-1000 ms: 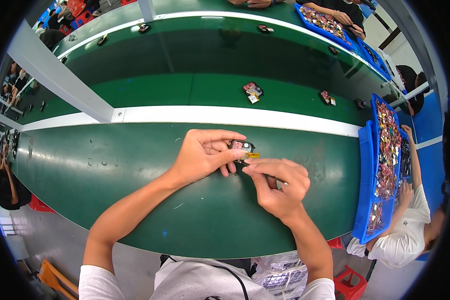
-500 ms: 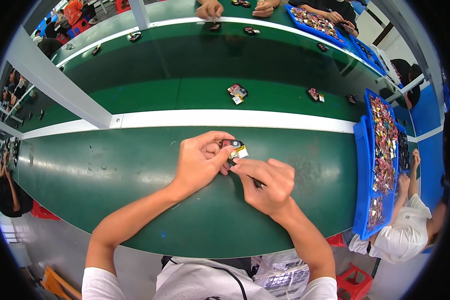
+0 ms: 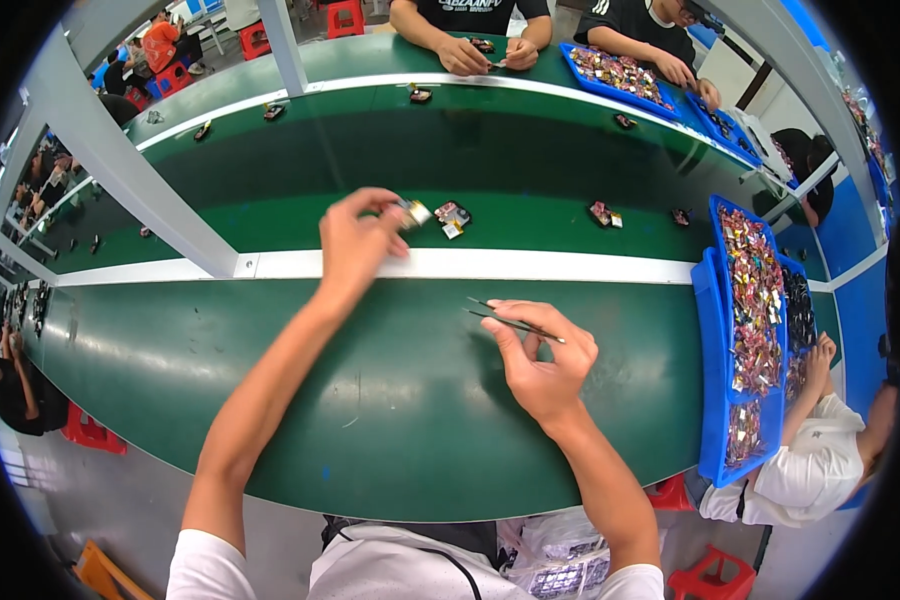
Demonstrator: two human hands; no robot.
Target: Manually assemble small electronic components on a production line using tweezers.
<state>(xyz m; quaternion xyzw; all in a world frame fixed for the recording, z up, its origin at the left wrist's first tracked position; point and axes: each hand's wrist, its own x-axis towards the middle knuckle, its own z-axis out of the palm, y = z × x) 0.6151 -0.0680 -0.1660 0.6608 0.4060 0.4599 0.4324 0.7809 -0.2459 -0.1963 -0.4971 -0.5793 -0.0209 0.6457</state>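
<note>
My left hand (image 3: 358, 240) reaches over the white rail onto the green conveyor belt. Its fingers pinch a small electronic assembly (image 3: 414, 213) with a white and yellow part; motion blurs it somewhat. Close by on its right lies a similar electronic assembly (image 3: 453, 217), dark with a pinkish part and a white tab. Above the green worktable (image 3: 410, 420), my right hand (image 3: 552, 362) is closed on a pair of dark tweezers (image 3: 518, 322). The tweezer tips point left and stand apart, with nothing between them.
White rail (image 3: 530, 268) separates worktable and belt; a grey post (image 3: 160, 170) rises at left. More assemblies (image 3: 604, 214) lie along the belt. At right stand blue trays (image 3: 712, 370) of small colourful parts. Co-workers sit opposite (image 3: 470, 50) and at right (image 3: 808, 450).
My left hand has moved forward and left from the worktable to the belt, carrying the assembly. My right hand has parted from it, keeping the tweezers. The view has tilted upward slightly.
</note>
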